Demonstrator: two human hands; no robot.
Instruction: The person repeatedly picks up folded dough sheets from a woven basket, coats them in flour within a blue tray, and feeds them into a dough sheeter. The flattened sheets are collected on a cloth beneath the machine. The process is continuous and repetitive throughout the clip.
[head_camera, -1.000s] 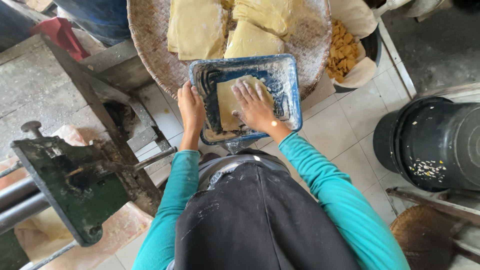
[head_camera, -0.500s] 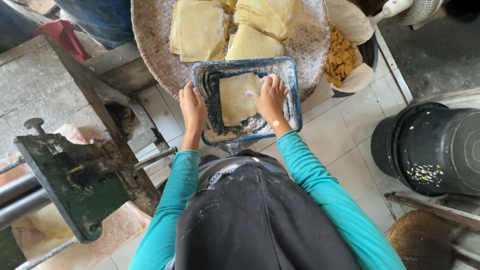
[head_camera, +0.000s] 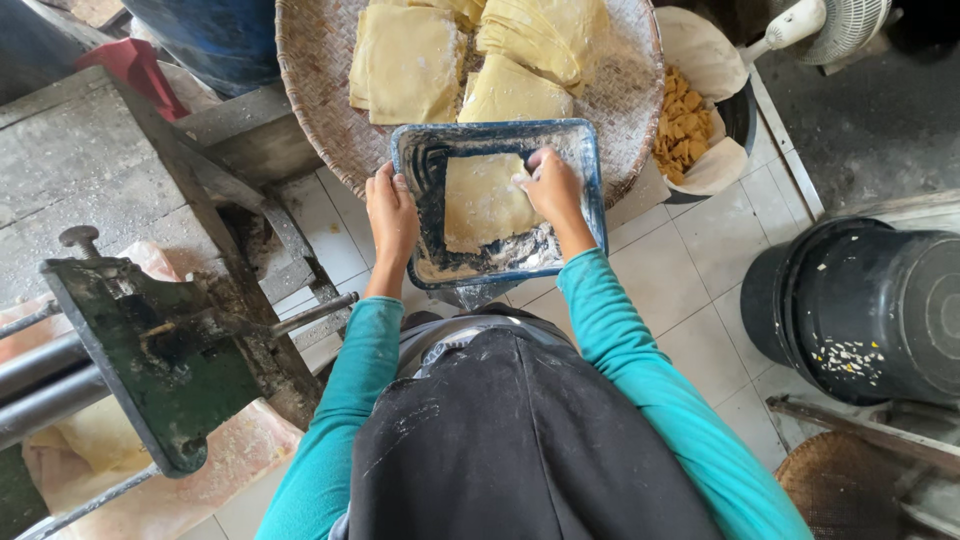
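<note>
Nearest to you, at 6 o'clock, your dark flour-dusted apron (head_camera: 520, 440) fills the lower view, with both teal sleeves (head_camera: 650, 380) running up from it. At 8 o'clock stands a green metal press (head_camera: 150, 360) with rollers, just beside your left elbow; under it lies pale plastic sheeting (head_camera: 150, 490). At 3 o'clock a black bucket (head_camera: 880, 310) with pale scraps on its lid sits on the tiled floor (head_camera: 690, 290), well apart from your arms.

Straight ahead, at 12 o'clock, is the blue rectangular tray (head_camera: 420, 160), floury inside, holding one pale square sheet of dough (head_camera: 482, 198). Your left hand (head_camera: 392, 215) is clamped on the tray's left rim, fingers curled over the edge and wrist straight. Your right hand (head_camera: 552, 185) reaches into the tray from the right, fingers bent and closed, its grip pinching the upper right corner of the dough sheet; white flour coats the fingertips.

Beyond the tray, touching its far edge, a wide woven basket (head_camera: 320, 110) carries stacks of folded dough sheets (head_camera: 405, 60). At 1 o'clock a paper-lined black bowl (head_camera: 738, 115) holds small yellow fried pieces (head_camera: 685, 125). At 2 o'clock, farthest off, part of a white fan (head_camera: 830, 25) shows.
</note>
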